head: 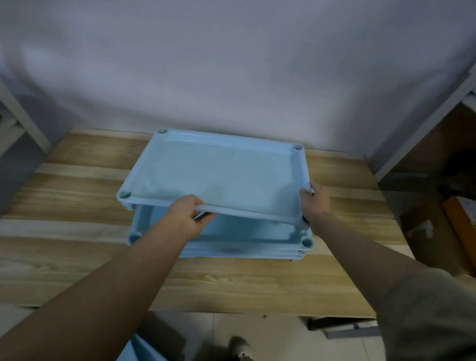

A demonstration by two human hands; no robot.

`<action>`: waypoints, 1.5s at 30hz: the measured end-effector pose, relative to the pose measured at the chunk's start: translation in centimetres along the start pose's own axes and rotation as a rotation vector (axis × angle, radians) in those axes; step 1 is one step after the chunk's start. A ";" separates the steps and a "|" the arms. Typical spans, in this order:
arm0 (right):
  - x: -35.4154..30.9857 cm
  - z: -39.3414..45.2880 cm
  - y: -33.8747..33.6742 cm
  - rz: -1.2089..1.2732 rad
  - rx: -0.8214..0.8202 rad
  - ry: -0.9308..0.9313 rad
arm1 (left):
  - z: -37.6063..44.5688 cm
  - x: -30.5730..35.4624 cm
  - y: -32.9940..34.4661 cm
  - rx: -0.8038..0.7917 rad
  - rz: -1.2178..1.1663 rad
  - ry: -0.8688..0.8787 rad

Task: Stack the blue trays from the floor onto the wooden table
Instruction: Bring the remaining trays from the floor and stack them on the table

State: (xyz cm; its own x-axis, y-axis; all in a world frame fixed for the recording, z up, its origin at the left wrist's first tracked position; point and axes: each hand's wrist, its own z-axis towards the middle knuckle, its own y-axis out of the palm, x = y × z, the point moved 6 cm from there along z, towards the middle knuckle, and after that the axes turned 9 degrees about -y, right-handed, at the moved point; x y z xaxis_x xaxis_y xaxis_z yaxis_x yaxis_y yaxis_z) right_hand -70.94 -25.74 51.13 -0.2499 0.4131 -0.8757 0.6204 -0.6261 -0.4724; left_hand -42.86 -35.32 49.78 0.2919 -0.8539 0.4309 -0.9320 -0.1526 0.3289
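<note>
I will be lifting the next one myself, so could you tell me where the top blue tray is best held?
Grip the top blue tray by its raised rim, as the left hand does on the near long edge and the right hand on the right short edge; the flat floor offers no hold.

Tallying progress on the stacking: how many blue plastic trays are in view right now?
At least 3. One blue plastic tray is held above the wooden table by both hands; a stack lies under it, its layers uncountable; one blue tray remains on the floor.
</note>
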 end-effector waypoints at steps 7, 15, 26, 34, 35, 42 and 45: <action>2.0 -0.4 -0.7 -0.007 -0.018 -0.016 | 0.5 -2.4 -0.3 0.049 0.005 -0.038; 3.7 -0.8 -0.9 0.007 -0.010 -0.009 | 0.1 -4.5 -0.8 0.092 -0.014 -0.074; 4.1 -0.8 -0.6 -0.035 -0.028 -0.006 | -0.2 -4.9 -1.1 0.084 -0.038 -0.054; 4.2 -0.3 -0.5 -0.138 -0.051 -0.024 | -0.2 -5.1 -1.1 0.081 -0.045 -0.030; 4.1 -0.3 -0.4 -0.180 -0.051 -0.030 | -0.1 -5.2 -1.2 0.077 -0.045 -0.030; -0.7 -1.7 1.0 -0.702 0.106 -0.300 | 0.0 -5.0 -1.7 0.011 -0.057 -0.054; -3.2 -3.0 4.4 -0.703 -0.051 -0.516 | -0.3 -5.1 -2.2 -0.039 0.000 -0.067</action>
State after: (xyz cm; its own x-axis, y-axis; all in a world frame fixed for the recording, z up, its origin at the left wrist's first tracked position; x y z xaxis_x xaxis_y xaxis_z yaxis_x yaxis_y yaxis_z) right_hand -65.15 -27.79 52.11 -0.8850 0.3337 -0.3246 0.2255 -0.3027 -0.9260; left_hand -42.27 -30.53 47.11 0.2753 -0.8856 0.3741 -0.9226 -0.1339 0.3619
